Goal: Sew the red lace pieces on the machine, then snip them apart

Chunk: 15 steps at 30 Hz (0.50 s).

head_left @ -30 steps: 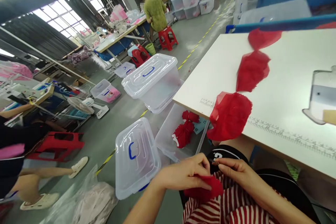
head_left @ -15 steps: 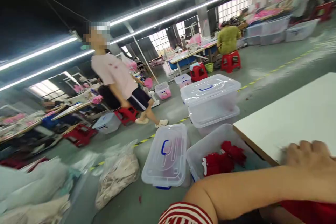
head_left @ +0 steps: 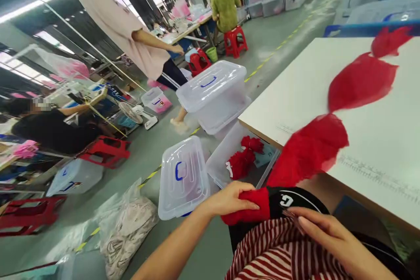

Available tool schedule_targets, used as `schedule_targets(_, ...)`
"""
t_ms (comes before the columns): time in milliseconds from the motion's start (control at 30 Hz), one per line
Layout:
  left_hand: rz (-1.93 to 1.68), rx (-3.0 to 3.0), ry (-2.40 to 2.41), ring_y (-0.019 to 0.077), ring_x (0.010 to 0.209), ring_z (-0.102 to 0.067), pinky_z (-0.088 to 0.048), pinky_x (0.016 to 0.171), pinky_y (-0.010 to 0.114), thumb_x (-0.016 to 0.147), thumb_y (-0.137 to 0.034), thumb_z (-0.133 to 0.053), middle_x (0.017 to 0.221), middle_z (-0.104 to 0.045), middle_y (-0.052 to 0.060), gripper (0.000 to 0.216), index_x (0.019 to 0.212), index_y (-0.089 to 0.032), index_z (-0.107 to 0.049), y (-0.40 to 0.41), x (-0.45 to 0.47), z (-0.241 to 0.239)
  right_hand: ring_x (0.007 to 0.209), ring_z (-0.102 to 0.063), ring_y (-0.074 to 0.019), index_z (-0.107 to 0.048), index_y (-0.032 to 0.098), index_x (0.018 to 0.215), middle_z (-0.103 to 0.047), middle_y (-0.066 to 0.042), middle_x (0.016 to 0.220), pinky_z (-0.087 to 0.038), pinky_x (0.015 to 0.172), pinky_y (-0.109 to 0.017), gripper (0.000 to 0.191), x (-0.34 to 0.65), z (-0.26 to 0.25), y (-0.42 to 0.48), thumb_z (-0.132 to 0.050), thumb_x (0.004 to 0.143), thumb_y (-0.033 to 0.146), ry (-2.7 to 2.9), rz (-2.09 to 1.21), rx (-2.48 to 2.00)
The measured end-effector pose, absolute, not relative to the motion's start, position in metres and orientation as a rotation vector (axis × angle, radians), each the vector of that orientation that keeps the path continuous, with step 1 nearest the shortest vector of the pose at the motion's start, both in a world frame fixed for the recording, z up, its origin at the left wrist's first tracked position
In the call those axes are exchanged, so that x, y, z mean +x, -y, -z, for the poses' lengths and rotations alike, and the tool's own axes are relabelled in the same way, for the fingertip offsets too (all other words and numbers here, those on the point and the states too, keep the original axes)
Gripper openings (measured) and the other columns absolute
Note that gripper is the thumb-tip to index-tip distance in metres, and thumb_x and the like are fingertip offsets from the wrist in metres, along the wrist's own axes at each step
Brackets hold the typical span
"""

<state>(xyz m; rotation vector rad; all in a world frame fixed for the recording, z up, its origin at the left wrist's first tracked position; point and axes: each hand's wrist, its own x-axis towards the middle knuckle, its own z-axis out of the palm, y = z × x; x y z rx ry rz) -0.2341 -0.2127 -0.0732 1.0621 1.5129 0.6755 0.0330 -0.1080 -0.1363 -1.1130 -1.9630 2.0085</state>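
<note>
My left hand (head_left: 229, 200) grips a folded red fabric piece (head_left: 251, 208) over my lap, just below the table edge. My right hand (head_left: 323, 229) rests on my red-and-white striped shirt (head_left: 272, 253), fingers extended together, pinching something thin that I cannot make out. A chain of red mesh fabric pieces (head_left: 311, 148) hangs off the white table (head_left: 377, 140) down toward my lap. An open clear bin (head_left: 219, 166) on the floor holds red fabric items (head_left: 243, 162).
A clear lid with a blue handle (head_left: 183, 177) lies beside the bin. Two stacked lidded bins (head_left: 215, 96) stand behind. A person in a pink shirt (head_left: 131, 30) walks the aisle. Another sits on a red stool (head_left: 234, 39). A plastic bag (head_left: 126, 223) lies left.
The view swung away to the left and came back to my lap. My left hand now grips the red piece alone; my right hand has moved off it to the right. The pink-shirted person walked closer.
</note>
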Motion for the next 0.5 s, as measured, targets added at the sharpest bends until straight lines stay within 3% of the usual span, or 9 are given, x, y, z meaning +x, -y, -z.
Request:
schedule_targets(133,-0.692,1.038,-1.488,0.0099,0.067,-0.039,-0.033,0.062,0.021,0.082,-0.033,-0.07,0.068,-0.045,-0.007,0.024,0.073,-0.016,-0.055,0.225,-0.222,0.072,0.106,-0.069,-0.0363,-0.082,0.024,0.098,-0.08,-0.01,0.1,-0.051,0.1,-0.048,0.064,0.004,0.119,0.103,-0.065,0.07,0.079,1.882,-2.13,-1.106)
schedule_targets(300,-0.672,1.044,-1.48,0.0107,0.07,-0.043,-0.033,0.064,0.021,0.082,-0.035,-0.07,0.072,-0.051,-0.006,0.024,0.076,-0.016,-0.057,0.225,-0.216,0.073,0.104,-0.069,-0.0352,-0.083,0.024,0.093,-0.08,-0.011,0.096,-0.051,0.099,-0.048,0.064,-0.011,0.11,0.102,-0.065,0.068,0.08,1.852,-2.155,-1.052)
schedule_targets(500,-0.565,1.128,-1.459,0.0096,0.065,-0.044,-0.032,0.059,0.02,0.08,-0.029,-0.071,0.066,-0.05,-0.006,0.02,0.072,-0.016,-0.058,0.221,-0.211,0.075,0.085,-0.07,-0.0311,-0.083,0.024,0.083,-0.079,-0.008,0.083,-0.056,0.087,-0.044,0.062,-0.02,0.119,0.102,-0.063,0.069,0.081,1.778,-2.095,-1.019)
